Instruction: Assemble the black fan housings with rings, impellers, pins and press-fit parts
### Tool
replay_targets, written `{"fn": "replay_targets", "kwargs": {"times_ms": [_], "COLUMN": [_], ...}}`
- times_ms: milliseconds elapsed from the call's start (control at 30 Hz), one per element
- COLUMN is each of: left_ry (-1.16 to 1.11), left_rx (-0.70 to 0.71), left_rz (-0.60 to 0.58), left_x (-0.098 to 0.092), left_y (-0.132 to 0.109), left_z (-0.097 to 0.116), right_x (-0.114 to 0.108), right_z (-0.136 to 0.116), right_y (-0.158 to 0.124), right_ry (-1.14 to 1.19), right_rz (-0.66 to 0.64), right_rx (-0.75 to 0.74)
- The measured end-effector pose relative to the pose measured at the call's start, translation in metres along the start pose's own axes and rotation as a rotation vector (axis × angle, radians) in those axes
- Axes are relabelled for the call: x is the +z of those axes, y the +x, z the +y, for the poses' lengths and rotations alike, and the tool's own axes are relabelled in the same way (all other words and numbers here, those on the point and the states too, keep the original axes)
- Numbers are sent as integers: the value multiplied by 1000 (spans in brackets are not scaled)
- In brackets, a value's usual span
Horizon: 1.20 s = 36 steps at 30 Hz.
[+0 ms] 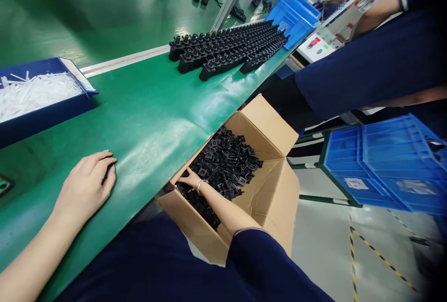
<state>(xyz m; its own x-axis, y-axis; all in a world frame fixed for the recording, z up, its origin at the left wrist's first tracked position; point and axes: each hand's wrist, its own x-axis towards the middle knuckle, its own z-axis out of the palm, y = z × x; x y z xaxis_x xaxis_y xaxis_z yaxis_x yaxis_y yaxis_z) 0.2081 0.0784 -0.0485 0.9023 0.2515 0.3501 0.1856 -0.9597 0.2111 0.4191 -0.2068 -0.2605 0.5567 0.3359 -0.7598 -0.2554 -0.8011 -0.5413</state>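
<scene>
My left hand (85,183) rests on the green tabletop (139,130), palm down with loosely bent fingers and nothing visible in it. To the right, my right hand (191,180) reaches into an open cardboard box (275,185) beside the table edge. Its fingers are apart and touch a heap of small black plastic parts (226,162); some fingertips are hidden among them. Farther along the table stand several long rows of black plastic housings (226,48) with knobs on top.
A blue tray (45,116) of thin clear-white strips sits at left. Blue crates stand at the table's far end (293,18) and on a rack at right (394,162). Beyond the box is another person in dark clothing (370,64). Striped tape (352,255) marks the floor.
</scene>
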Motion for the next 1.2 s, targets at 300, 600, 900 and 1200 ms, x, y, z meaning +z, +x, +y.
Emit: {"fn": "replay_targets", "kwargs": {"times_ms": [300,600,900,1200], "left_ry": [-9,-3,-33,-131], "left_rx": [-1,26,35,-131], "left_rz": [1,27,52,28], "left_x": [-1,-2,3,3], "left_y": [-1,1,-2,-7], "left_z": [-1,0,-5,3], "right_x": [-7,-7,-53,-144], "right_z": [-7,-5,-8,-139], "right_y": [1,-16,-69,-170], "right_ry": [18,123,393,249], "right_rz": [-129,-78,120,310], "right_rx": [37,17,-122,-726]}}
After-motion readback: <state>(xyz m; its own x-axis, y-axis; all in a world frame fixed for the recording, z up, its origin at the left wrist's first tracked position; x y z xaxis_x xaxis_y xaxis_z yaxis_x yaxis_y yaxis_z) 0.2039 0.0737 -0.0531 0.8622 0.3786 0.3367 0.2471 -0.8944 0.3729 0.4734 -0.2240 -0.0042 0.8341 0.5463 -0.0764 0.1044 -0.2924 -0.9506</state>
